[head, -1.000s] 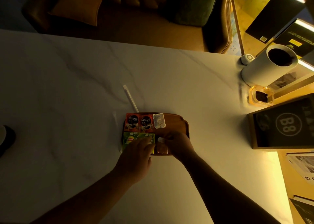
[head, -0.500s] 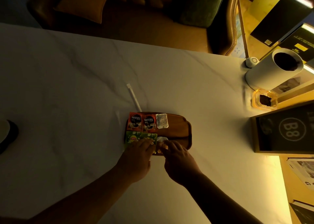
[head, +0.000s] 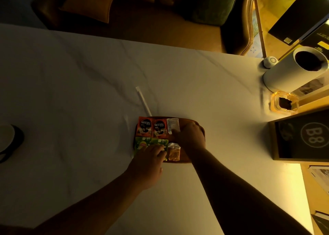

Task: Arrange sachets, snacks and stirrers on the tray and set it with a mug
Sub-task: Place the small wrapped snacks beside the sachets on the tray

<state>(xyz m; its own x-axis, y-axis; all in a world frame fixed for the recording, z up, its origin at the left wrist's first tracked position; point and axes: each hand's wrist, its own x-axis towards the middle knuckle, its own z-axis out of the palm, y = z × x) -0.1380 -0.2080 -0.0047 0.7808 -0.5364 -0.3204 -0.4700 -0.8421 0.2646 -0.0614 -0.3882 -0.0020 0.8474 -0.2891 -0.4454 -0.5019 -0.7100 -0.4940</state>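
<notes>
A small brown wooden tray (head: 200,127) lies on the white marble table. Two red Nescafe sachets (head: 152,127) sit side by side at its far left, with a white sachet (head: 172,124) to their right. Green Lipton sachets (head: 145,143) lie in the near left, and a clear snack packet (head: 174,152) sits beside them. My left hand (head: 148,160) rests with its fingertips on the green sachets. My right hand (head: 191,136) lies over the tray's right half, fingers touching the white sachet's near edge. A white wrapped stirrer (head: 143,101) lies on the table beyond the tray.
A white cylinder with a dark opening (head: 293,69) stands at the far right, with an amber glass dish (head: 284,102) in front of it. A black box marked B8 (head: 302,136) stands to the right. A dark object with a pale top (head: 10,142) sits at the left edge.
My right hand has moved away from the snack packet at the near edge and up to the white sachet. The snack packet now lies uncovered. My left hand stays on the green sachets.
</notes>
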